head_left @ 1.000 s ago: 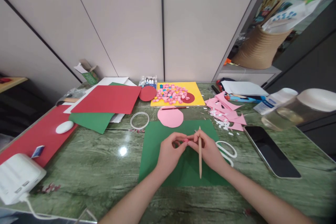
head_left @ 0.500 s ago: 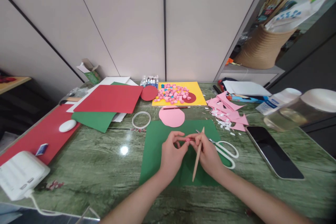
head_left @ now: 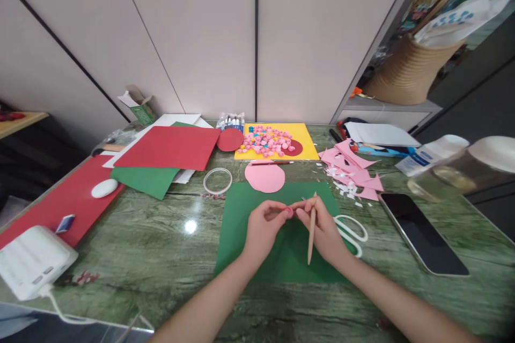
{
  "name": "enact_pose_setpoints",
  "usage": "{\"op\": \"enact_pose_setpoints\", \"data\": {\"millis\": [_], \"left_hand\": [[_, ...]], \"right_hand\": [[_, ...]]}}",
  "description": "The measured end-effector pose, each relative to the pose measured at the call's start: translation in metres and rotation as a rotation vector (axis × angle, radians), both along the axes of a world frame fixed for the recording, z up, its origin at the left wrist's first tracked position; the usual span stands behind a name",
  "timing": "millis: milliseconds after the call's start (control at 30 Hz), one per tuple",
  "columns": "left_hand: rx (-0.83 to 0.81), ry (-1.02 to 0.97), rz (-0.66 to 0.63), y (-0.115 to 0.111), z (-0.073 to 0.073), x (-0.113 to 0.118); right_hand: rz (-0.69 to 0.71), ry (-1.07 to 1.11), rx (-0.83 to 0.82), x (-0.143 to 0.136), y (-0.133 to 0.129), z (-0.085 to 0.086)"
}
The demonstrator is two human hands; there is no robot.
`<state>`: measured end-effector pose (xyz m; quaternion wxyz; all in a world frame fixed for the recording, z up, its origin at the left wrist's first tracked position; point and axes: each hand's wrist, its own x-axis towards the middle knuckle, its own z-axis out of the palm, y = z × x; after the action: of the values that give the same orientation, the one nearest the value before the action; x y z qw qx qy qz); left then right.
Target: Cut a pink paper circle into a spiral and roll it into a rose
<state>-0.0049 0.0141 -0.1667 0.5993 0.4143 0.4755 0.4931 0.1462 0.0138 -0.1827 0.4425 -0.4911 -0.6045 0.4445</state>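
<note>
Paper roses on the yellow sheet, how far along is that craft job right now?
Done: a heap of small pink rolled pieces already lies on the yellow sheet. In hand: the left hand and right hand pinch one small pink piece, the right also holding a wooden stick. Left: a pink paper circle and pink offcuts lie unrolled.

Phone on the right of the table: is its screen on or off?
Off. The phone lies flat, face up, on the table, and its screen is plain black with nothing lit; only faint room reflections show.
</note>
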Motion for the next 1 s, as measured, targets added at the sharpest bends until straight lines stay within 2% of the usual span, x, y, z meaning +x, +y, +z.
{"op": "enact_pose_setpoints", "data": {"millis": [133,233,467,600,800,1000], "left_hand": [[-0.040,-0.138,0.000,0.002,0.001,-0.002],[-0.046,-0.150,0.001,0.001,0.001,-0.002],[-0.016,-0.009,-0.063,0.000,0.001,-0.002],[0.024,0.113,-0.058,-0.001,0.003,-0.001],[0.082,0.251,-0.007,-0.005,0.002,0.001],[0.110,0.301,0.049,-0.010,0.002,0.004]], "right_hand": [[0.007,0.100,-0.031,0.002,0.002,-0.004],[0.010,0.116,-0.039,0.003,0.002,-0.004],[0.033,0.082,-0.054,0.001,0.001,0.002],[0.037,0.023,-0.056,0.000,0.000,0.003],[0.008,-0.081,0.041,-0.004,-0.002,0.002],[-0.025,-0.119,0.154,-0.009,-0.007,-0.002]]}}
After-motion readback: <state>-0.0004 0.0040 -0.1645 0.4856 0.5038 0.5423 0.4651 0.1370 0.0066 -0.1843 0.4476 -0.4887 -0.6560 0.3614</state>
